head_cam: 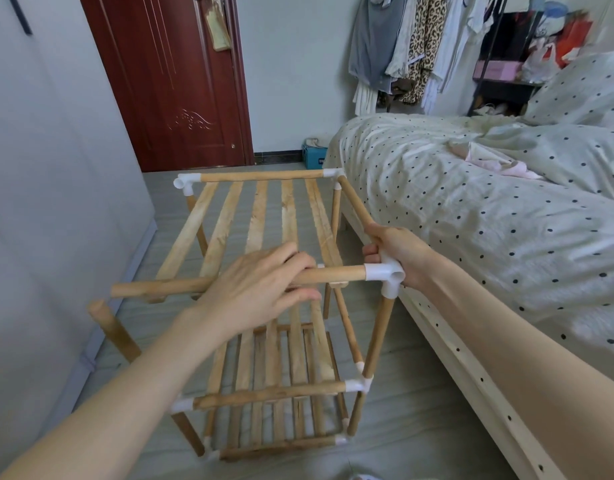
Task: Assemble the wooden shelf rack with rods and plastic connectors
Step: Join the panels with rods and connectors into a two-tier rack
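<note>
A wooden shelf rack (264, 220) of round rods, flat slats and white plastic connectors stands on the floor beside the bed. My left hand (260, 289) wraps around the near top rod (336, 274), whose left end (118, 291) is free with no connector on it. My right hand (395, 251) grips the right side rod just behind the white corner connector (385, 275). At the near left an upright rod (111, 327) ends bare, below the free rod end. Another white connector (187, 183) sits at the far left corner. Lower slatted tiers (281, 375) show beneath.
A bed (471, 209) with a dotted cover runs along the right, close to the rack. A pale wall or cabinet face (49, 202) stands on the left. A dark red door (173, 84) is ahead, clothes (413, 50) hang at the back, and a blue box (312, 155) sits on the floor.
</note>
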Tool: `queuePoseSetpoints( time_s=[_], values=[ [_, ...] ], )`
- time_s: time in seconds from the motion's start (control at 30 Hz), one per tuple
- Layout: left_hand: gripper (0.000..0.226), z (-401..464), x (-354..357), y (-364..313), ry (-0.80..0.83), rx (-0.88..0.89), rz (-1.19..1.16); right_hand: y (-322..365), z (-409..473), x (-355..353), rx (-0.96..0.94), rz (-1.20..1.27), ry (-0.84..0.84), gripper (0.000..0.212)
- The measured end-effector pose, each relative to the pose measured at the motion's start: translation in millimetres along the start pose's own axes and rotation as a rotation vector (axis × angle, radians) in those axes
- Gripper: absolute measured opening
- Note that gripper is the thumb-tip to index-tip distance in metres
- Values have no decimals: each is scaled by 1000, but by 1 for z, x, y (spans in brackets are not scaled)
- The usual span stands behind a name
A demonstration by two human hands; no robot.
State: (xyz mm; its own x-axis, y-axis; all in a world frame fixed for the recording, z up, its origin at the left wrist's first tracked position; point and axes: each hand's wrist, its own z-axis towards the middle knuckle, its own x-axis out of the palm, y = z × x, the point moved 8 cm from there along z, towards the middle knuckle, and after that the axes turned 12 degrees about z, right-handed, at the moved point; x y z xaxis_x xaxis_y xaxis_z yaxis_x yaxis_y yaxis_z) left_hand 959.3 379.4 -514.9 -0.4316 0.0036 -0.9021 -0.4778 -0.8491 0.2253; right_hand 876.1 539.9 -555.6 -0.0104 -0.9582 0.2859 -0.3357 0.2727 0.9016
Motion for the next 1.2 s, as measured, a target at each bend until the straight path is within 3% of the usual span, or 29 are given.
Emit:
queuePoseSetpoints(
  time_s=[0.2, 0.3, 0.43, 0.63, 0.9, 1.07, 1.2],
  values=[
    [37, 0, -7, 0, -152, 43, 85, -7, -4, 13, 5, 45, 196, 12],
    [41, 6, -3, -8, -99, 119, 119, -12, -5, 14, 31, 80, 201, 11],
    [25, 10, -3, -12, -80, 174, 45, -14, -5, 14, 32, 100, 217, 17],
    [28, 7, 0, -9, -120, 183, 79, -14, -3, 11, -55, 186, 118, 13],
    [37, 13, 6, -9, -126, 173, 138, -12, 6, 7, -58, 9, 49, 17],
    [30, 19, 15, -5, 62, 85, 72, -3, 4, 8, -60, -52, 67, 23],
    [45, 19, 17, -5, 96, 46, 14, 8, -2, -2, -135, -262, -52, 22]
  ],
)
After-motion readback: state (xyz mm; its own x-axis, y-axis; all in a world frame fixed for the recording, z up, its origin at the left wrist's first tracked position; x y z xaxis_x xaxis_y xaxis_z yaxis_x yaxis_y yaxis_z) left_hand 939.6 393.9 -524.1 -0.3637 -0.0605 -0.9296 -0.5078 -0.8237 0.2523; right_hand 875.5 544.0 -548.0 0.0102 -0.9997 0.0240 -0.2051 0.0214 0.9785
